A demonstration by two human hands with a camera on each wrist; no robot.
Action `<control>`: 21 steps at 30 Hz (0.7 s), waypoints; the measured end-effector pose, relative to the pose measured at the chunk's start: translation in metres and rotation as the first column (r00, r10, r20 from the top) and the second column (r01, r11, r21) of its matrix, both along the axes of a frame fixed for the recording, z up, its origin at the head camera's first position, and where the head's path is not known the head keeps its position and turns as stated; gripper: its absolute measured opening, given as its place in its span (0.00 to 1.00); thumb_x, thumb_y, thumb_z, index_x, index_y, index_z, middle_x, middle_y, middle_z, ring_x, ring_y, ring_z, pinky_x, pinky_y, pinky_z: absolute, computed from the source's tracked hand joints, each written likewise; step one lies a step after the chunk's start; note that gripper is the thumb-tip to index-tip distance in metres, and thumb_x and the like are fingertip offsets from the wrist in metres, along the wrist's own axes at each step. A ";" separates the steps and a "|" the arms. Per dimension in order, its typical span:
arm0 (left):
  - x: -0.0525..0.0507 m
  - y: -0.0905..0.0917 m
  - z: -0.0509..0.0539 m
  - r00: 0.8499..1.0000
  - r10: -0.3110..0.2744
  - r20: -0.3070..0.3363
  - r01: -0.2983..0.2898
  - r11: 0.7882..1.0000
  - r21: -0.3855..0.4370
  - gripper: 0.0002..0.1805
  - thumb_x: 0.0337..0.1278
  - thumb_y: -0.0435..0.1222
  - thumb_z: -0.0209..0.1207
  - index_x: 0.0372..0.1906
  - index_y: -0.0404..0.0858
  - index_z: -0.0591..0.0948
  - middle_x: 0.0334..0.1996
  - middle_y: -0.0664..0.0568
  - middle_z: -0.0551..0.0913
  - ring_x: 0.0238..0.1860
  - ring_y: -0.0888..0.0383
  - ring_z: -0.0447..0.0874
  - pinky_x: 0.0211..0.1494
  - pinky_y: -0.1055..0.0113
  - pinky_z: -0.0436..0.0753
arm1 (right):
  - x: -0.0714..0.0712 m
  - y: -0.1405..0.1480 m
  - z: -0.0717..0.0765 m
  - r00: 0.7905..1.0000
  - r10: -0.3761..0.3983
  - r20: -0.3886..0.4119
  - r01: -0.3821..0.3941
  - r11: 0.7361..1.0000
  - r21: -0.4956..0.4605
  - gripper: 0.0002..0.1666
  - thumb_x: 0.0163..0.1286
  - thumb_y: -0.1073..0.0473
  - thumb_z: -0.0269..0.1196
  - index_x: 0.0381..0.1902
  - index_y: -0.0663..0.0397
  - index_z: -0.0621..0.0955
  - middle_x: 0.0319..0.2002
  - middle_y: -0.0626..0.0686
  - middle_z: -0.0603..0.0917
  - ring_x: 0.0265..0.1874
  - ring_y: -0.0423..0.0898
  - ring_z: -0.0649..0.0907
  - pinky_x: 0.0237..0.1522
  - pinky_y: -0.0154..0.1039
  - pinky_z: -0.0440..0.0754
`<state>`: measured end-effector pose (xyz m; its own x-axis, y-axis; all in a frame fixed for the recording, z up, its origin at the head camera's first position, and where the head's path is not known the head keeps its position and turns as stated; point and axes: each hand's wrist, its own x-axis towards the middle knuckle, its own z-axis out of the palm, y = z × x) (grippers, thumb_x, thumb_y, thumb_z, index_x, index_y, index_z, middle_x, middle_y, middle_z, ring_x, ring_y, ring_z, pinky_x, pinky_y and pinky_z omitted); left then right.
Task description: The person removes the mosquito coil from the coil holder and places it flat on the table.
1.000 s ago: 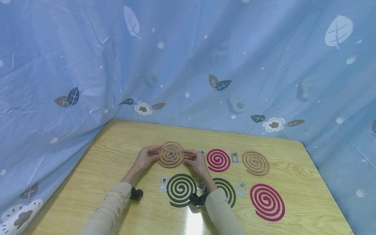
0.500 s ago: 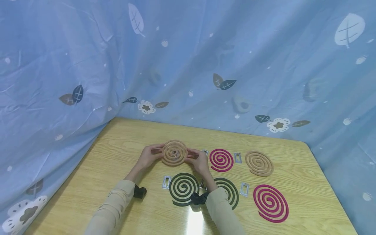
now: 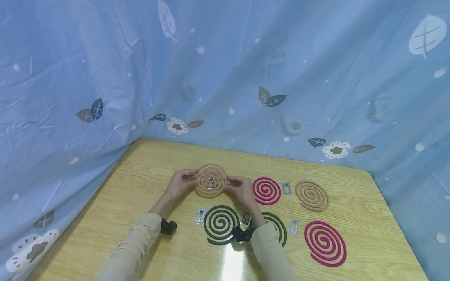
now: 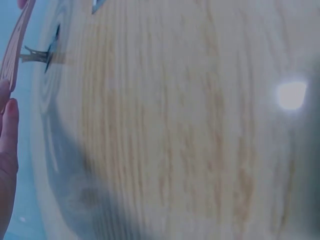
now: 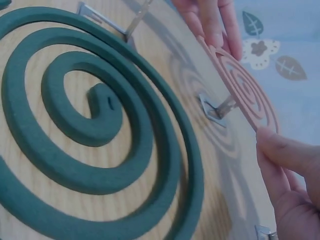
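A tan mosquito coil [image 3: 205, 175] is held level between both hands above the table. My left hand [image 3: 177, 184] pinches its left edge. On the right edge, my right hand [image 3: 242, 189] pinches it between thumb and fingers. Through the gaps of the coil shows a small metal coil stand [image 3: 211, 182] lying on the table. In the right wrist view, this stand's upright prong [image 5: 227, 106] points towards the coil's underside; whether they touch I cannot tell. A dark green coil [image 3: 221, 225] lies in front of the hands, large in the right wrist view.
Another green coil [image 3: 277, 226] is partly covered by the right forearm. To the right lie two magenta coils [image 3: 266, 191] [image 3: 325, 244] and a tan coil [image 3: 312, 195]. Several metal stands [image 3: 200, 216] lie among them. A blue patterned curtain [image 3: 225, 78] borders the wooden table [image 3: 158, 156].
The head view has shifted slightly. The held coil has moved a little away from the near green coil, and the stand beneath shows more clearly through it. Both hands keep their grip.
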<state>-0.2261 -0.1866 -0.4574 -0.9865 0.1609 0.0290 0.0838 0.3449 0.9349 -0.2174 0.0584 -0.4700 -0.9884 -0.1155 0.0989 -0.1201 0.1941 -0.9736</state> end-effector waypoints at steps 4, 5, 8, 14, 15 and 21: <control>0.001 0.002 0.003 1.000 -0.002 0.007 0.002 1.000 0.002 0.24 0.54 0.25 0.64 0.58 0.28 0.76 0.55 0.34 0.76 0.55 0.40 0.78 0.54 0.63 0.83 | 0.000 0.004 0.003 0.999 0.004 0.032 -0.004 1.000 -0.021 0.20 0.53 0.73 0.70 0.46 0.69 0.82 0.43 0.64 0.85 0.40 0.54 0.85 0.45 0.33 0.85; 0.001 0.003 0.004 1.000 -0.004 0.006 0.004 1.000 0.001 0.23 0.54 0.25 0.64 0.57 0.28 0.76 0.55 0.34 0.76 0.55 0.40 0.78 0.54 0.62 0.83 | 0.001 0.006 0.004 0.999 0.008 0.034 -0.007 1.000 -0.019 0.20 0.53 0.73 0.70 0.46 0.69 0.82 0.43 0.63 0.85 0.40 0.53 0.85 0.45 0.33 0.85; 0.003 0.005 0.005 1.000 -0.006 0.006 0.005 1.000 0.004 0.23 0.53 0.25 0.64 0.57 0.29 0.77 0.55 0.35 0.77 0.54 0.41 0.78 0.54 0.62 0.84 | 0.002 0.011 0.008 0.998 0.024 0.058 -0.022 0.999 -0.037 0.21 0.53 0.73 0.70 0.47 0.68 0.82 0.43 0.62 0.84 0.40 0.52 0.85 0.44 0.33 0.85; 0.007 0.013 0.006 1.000 -0.029 0.011 0.029 0.999 0.038 0.23 0.52 0.25 0.65 0.55 0.27 0.77 0.56 0.35 0.78 0.53 0.41 0.80 0.53 0.63 0.84 | 0.004 0.024 0.014 0.993 0.100 0.063 -0.096 0.993 -0.069 0.25 0.54 0.75 0.68 0.52 0.70 0.79 0.46 0.65 0.82 0.43 0.56 0.84 0.42 0.30 0.85; 0.009 0.014 0.006 0.999 -0.029 0.014 0.029 0.999 0.046 0.23 0.52 0.25 0.65 0.55 0.26 0.77 0.55 0.35 0.78 0.53 0.41 0.80 0.52 0.63 0.84 | 0.004 0.026 0.013 0.991 0.119 0.064 -0.114 0.991 -0.068 0.26 0.55 0.75 0.68 0.53 0.70 0.78 0.47 0.66 0.82 0.44 0.56 0.83 0.43 0.29 0.84; 0.014 0.019 0.002 0.999 -0.022 0.039 0.018 0.995 0.097 0.23 0.51 0.23 0.65 0.55 0.25 0.76 0.53 0.33 0.78 0.51 0.41 0.80 0.50 0.65 0.85 | 0.006 0.032 0.015 0.980 0.147 0.130 -0.140 0.988 -0.065 0.29 0.56 0.74 0.67 0.58 0.68 0.76 0.52 0.66 0.80 0.48 0.57 0.81 0.41 0.27 0.83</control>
<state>-0.2124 -0.1676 -0.4552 -0.9838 0.1791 0.0059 0.0516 0.2516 0.9665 -0.2111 0.0901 -0.4548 -0.9666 -0.2552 -0.0235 -0.0102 0.1299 -0.9915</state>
